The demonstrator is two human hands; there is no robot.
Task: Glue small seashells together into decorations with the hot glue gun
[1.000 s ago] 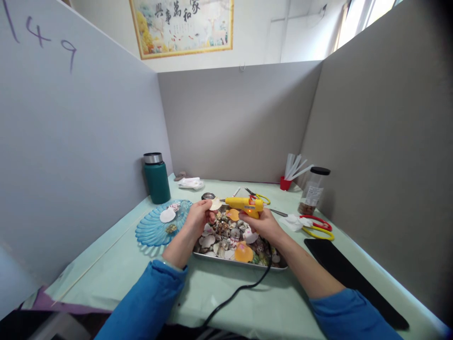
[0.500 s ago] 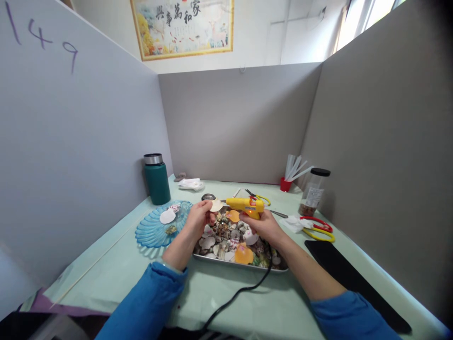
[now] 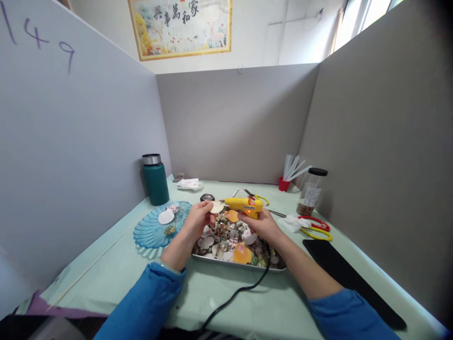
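Observation:
My left hand (image 3: 201,218) pinches a pale scallop shell (image 3: 217,207) by its left edge. In my right hand (image 3: 261,224) is a yellow hot glue gun (image 3: 244,204), its nozzle pointing left at the shell; whether the tip touches it I cannot tell. A black cord (image 3: 244,289) runs from the gun down to the table's front edge. Beneath both hands lies a metal tray (image 3: 233,263) heaped with small shells, among them an orange scallop shell (image 3: 242,253). To the left, a blue fluted glass plate (image 3: 148,231) carries a white shell (image 3: 166,216) and a few smaller pieces.
A green bottle (image 3: 155,183) stands at the back left. On the right are a red cup (image 3: 284,184) of glue sticks, a lidded jar (image 3: 311,191), red-and-yellow-handled scissors (image 3: 318,225) and a black mat (image 3: 348,276). Grey partitions (image 3: 233,123) enclose the table.
Both hands keep hold of the shell and the glue gun in nearly the same pose. The whole view has shifted slightly; nothing else has visibly moved.

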